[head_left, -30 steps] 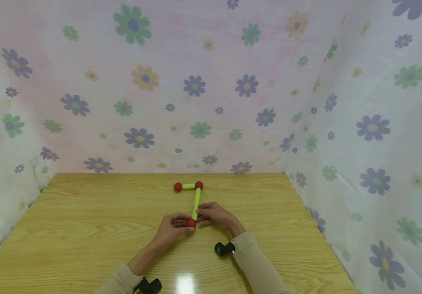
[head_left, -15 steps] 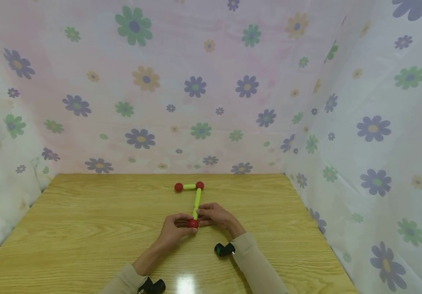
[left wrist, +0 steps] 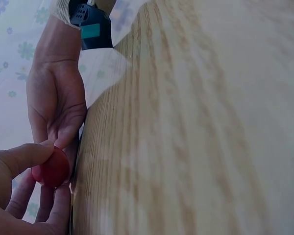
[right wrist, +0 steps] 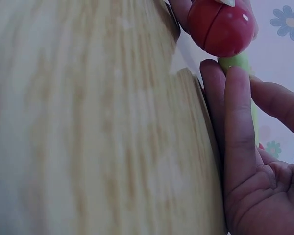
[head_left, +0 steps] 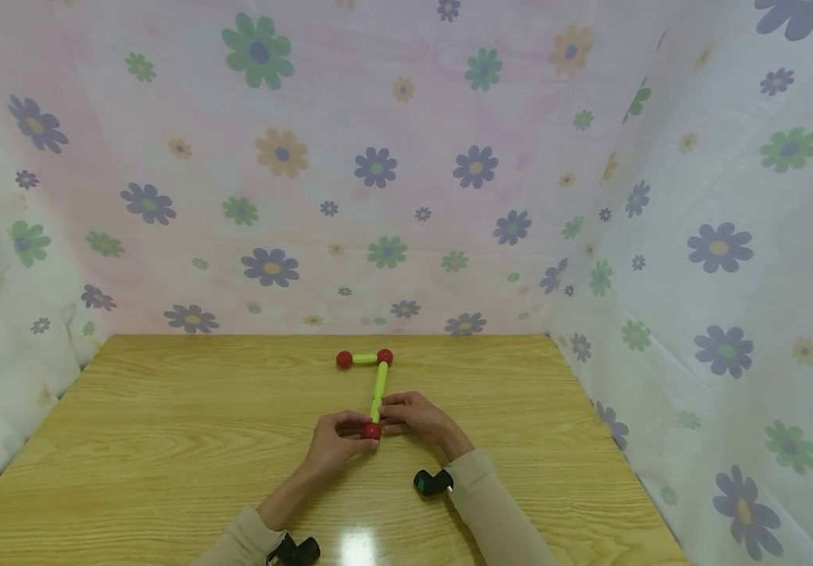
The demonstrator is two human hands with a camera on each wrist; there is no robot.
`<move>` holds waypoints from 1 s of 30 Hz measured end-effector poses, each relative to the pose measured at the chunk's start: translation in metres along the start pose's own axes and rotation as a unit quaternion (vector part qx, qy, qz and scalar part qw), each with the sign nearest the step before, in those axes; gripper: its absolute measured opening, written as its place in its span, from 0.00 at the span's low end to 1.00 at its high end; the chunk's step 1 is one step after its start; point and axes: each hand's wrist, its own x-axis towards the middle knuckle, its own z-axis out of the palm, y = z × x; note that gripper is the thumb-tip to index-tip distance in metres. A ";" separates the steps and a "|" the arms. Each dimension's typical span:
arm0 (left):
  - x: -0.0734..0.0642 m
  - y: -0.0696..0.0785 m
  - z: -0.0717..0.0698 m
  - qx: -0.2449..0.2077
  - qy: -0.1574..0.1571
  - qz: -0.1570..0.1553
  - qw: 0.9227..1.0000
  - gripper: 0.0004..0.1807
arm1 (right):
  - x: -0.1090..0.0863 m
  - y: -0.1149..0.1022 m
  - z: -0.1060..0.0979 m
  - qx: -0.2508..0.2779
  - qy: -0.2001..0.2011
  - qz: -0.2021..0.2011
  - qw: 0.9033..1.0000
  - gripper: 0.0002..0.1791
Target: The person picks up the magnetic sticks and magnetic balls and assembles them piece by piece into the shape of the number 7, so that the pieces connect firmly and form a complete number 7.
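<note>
In the head view my left hand (head_left: 336, 442) pinches a glossy red ball (head_left: 370, 432) between thumb and fingers. My right hand (head_left: 417, 417) pinches the yellow-green rod (head_left: 380, 381) just beyond that ball. The rod runs away from me to a second red ball (head_left: 384, 358), where a shorter yellow-green rod (head_left: 364, 358) leads left to a third red ball (head_left: 344, 360). Up close in the left wrist view, the thumb presses on the near red ball (left wrist: 53, 169). The right wrist view has that red ball (right wrist: 220, 29) against the end of the green rod (right wrist: 233, 62), partly hidden by fingers.
A wood-grain table (head_left: 166, 440) lies under both hands. Flower-printed cloth (head_left: 336, 181) hangs along its back and sides. Black devices are worn at both wrists, one by the right cuff (head_left: 433, 481).
Over the last second the left hand and the near red ball have shifted slightly to the right. The right hand has kept almost the same place on the rod.
</note>
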 end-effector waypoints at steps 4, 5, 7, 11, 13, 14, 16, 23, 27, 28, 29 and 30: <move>0.001 -0.001 0.000 0.004 0.005 0.001 1.000 0.19 | -0.001 0.000 0.001 -0.003 0.004 -0.006 1.000 0.22; 0.001 -0.001 -0.001 0.005 0.007 0.002 1.000 0.19 | -0.001 0.000 0.002 -0.004 0.005 -0.009 1.000 0.22; 0.000 -0.001 -0.001 0.005 0.009 0.005 1.000 0.19 | -0.003 0.000 0.003 -0.005 0.007 -0.016 1.000 0.22; 0.000 -0.001 -0.002 0.004 0.013 0.003 1.000 0.19 | -0.005 0.002 0.004 0.000 0.012 -0.029 1.000 0.22; -0.001 -0.001 -0.003 0.004 0.015 0.002 1.000 0.19 | -0.005 0.002 0.005 0.001 0.014 -0.032 0.999 0.21; -0.001 -0.001 -0.003 0.004 0.016 0.000 1.000 0.19 | -0.005 0.002 0.006 0.001 0.015 -0.033 0.999 0.21; -0.001 -0.001 -0.003 0.004 0.017 -0.001 1.000 0.19 | -0.006 0.002 0.006 0.000 0.016 -0.034 0.999 0.21; -0.005 0.001 -0.004 0.020 0.024 0.002 1.000 0.20 | -0.007 0.005 0.007 0.013 0.023 -0.035 0.999 0.20; -0.005 0.002 -0.006 0.031 0.035 0.006 0.999 0.20 | -0.007 0.006 0.007 0.025 0.024 -0.038 0.999 0.18; -0.005 0.002 -0.006 0.032 0.036 0.008 0.999 0.20 | -0.007 0.006 0.006 0.025 0.024 -0.040 0.999 0.18; -0.005 0.002 -0.006 0.035 0.038 0.010 0.999 0.20 | -0.008 0.007 0.006 0.024 0.023 -0.042 0.999 0.18; -0.006 0.002 -0.006 0.035 0.038 0.009 0.999 0.20 | -0.007 0.007 0.006 0.024 0.023 -0.043 0.999 0.18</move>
